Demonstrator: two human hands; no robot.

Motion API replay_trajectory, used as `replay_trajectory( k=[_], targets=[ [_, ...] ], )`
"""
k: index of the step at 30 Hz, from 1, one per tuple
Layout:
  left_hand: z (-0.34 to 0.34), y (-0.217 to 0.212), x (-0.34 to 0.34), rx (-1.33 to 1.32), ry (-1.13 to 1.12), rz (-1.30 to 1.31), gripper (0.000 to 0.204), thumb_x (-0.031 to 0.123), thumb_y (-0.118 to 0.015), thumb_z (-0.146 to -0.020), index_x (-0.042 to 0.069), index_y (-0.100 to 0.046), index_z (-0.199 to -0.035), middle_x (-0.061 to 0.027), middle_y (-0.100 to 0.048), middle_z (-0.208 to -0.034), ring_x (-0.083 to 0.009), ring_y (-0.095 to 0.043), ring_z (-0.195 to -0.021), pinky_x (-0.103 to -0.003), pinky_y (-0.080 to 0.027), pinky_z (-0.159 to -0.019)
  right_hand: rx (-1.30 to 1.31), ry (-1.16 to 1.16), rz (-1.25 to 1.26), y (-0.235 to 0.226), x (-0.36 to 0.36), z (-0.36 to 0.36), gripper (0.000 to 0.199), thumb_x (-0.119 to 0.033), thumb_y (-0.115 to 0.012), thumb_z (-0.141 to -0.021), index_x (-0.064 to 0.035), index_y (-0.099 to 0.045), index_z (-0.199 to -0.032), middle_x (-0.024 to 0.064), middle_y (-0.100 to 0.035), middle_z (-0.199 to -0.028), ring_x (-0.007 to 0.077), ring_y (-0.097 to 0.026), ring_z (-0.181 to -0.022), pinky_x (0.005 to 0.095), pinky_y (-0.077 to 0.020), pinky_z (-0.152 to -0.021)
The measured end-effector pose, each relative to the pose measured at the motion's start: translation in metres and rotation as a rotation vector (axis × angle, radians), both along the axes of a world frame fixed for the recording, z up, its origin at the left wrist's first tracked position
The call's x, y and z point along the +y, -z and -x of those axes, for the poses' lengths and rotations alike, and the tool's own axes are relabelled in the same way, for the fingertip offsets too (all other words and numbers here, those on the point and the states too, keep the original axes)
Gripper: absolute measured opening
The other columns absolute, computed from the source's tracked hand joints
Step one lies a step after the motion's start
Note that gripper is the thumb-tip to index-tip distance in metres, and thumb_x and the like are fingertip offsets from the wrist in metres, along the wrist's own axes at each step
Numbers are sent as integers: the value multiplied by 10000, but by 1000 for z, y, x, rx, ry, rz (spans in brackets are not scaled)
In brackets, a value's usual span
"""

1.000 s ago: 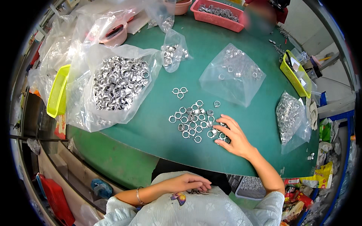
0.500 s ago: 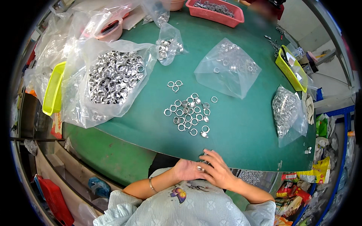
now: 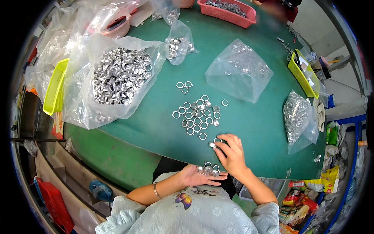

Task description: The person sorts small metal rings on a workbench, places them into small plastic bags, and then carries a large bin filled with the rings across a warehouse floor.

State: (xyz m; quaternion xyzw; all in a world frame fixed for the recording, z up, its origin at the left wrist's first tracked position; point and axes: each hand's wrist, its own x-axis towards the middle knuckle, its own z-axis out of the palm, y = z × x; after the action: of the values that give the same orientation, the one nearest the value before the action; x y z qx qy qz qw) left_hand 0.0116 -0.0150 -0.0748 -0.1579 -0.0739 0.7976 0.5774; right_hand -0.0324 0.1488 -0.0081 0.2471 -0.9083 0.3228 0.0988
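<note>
A: Nearest, what?

B: Left hand (image 3: pixel 196 175), palm up and cupped just off the table edge, cradling a small heap of shiny metal rings (image 3: pixel 207 169). Right hand (image 3: pixel 232 153) flat over the near edge of the green table top (image 3: pixel 249 128), fingers curled, one silver ring (image 3: pixel 212 145) pinched at the fingertips, another touching just beside.

A: Texture, shape?

B: Small round bands, bright, smooth, some lying flat, some on edge. Table cover matte, slightly scuffed, its edge bent by the lens.

A: Farther out?

B: Loose scatter of the same silver rings (image 3: pixel 196 115) mid-table, well apart from the hands, with a little cluster of three rings (image 3: pixel 184 85) beyond it. Left of that, a large clear crinkled plastic bag (image 3: pixel 117 78) lying open, heaped with metal rings and spilling toward the table's left edge. Beside it, a yellow plastic tray (image 3: pixel 54 91), mostly under film.

A: To the right?

B: Nearly empty clear plastic bag (image 3: pixel 239 68), slack, a few rings inside. Nearer the right edge, a tied clear bag of rings (image 3: pixel 298 117), packed full. Past it, a yellow bin (image 3: pixel 302 74) with small tools.

A: Far end?

B: Small clear bag of rings (image 3: pixel 179 43), upright and crumpled; a pink plastic basket (image 3: pixel 228 11) of grey metal parts; a pink bowl (image 3: pixel 117 25) under plastic.

A: Anything blocking?

B: Nothing between hands and the scatter.
</note>
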Motion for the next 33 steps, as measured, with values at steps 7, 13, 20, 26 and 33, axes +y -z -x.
replay_trajectory(
  k=[7, 13, 20, 26, 33],
  targets=[
    [0, 0, 1, 83, 19, 120, 688, 523, -288, -903, -18, -336, -1325, -273, -396, -1304, -399, -388, -1219, -552, -311, -996, -557, 345, 677, -12, 25, -3, 79, -20, -540, -847, 34, -595, -829, 33, -565, -928, 96, -493, -815, 233, -393, -712],
    [-1, 6, 1, 48, -6, -3, 682, 529, -286, -901, 4, -335, -1334, -285, -391, -1301, -399, -388, -1218, -560, -311, -993, -415, 224, 289, -13, 44, -1, 77, -18, -570, -776, 2, -615, -835, 69, -562, -859, 192, -483, -793, 301, -399, -727],
    [-6, 15, 3, -36, -112, -141, 591, 516, -288, -906, 93, -396, -1306, -174, -455, -1294, -427, -382, -1214, -634, -266, -979, -472, -282, 82, -38, 23, -20, 165, -40, -649, -711, -6, -611, -869, 87, -548, -899, 251, -496, -828, 330, -411, -744],
    [2, 4, 4, 49, -32, -10, 668, 537, -280, -900, 33, -340, -1334, -305, -320, -1341, -464, -290, -1259, -602, -273, -996, -267, -17, 123, -32, 22, 0, 249, -22, -681, -684, -8, -605, -921, 94, -544, -913, 255, -507, -827, 339, -422, -724],
    [1, 6, 4, -90, -36, -59, 694, 541, -273, -899, 10, -318, -1343, -365, -245, -1345, -467, -233, -1285, -576, -304, -989, -40, 110, -147, -17, 16, 6, 221, -55, -672, -694, -38, -592, -899, 85, -515, -980, 262, -489, -845, 362, -395, -697]
  ],
)
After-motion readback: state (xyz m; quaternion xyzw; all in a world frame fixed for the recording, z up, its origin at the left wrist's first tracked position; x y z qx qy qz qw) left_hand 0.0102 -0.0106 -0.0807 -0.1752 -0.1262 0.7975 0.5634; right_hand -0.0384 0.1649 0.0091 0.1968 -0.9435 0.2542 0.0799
